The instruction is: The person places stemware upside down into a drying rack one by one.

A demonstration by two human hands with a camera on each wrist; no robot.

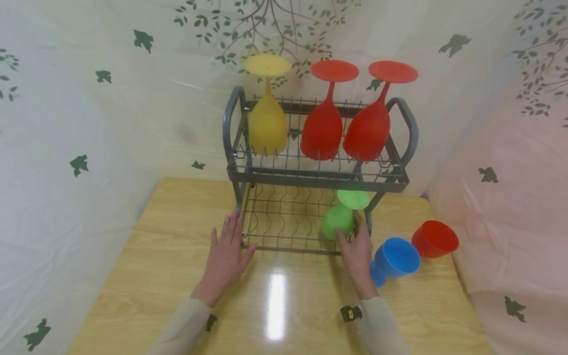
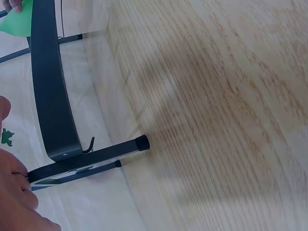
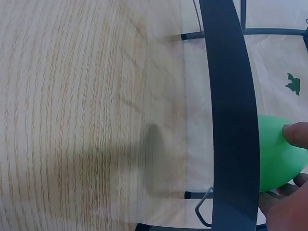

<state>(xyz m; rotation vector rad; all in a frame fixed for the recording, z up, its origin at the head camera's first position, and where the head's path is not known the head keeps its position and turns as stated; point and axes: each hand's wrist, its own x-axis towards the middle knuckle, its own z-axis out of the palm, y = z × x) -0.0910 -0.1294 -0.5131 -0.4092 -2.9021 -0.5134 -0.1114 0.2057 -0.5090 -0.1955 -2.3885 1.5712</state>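
On the right of the lower tier of a two-tier dish rack (image 1: 317,183) is a green goblet (image 1: 338,222), upside down and leaning, with its round foot up. My right hand (image 1: 357,249) grips its bowl, thumb at the front. In the right wrist view, the rack's dark front bar hides part of the green bowl (image 3: 279,154). My left hand (image 1: 225,264) rests against the rack's front left corner, its fingers straight. In the left wrist view, that hand (image 2: 17,195) touches the dark frame.
A yellow goblet (image 1: 268,123) and two red goblets, one in the middle (image 1: 322,130) and one at right (image 1: 368,129), stand upside down on the top tier. A blue goblet (image 1: 399,256) and a red cup (image 1: 435,239) lie on the wooden table (image 1: 177,222), right of the rack.
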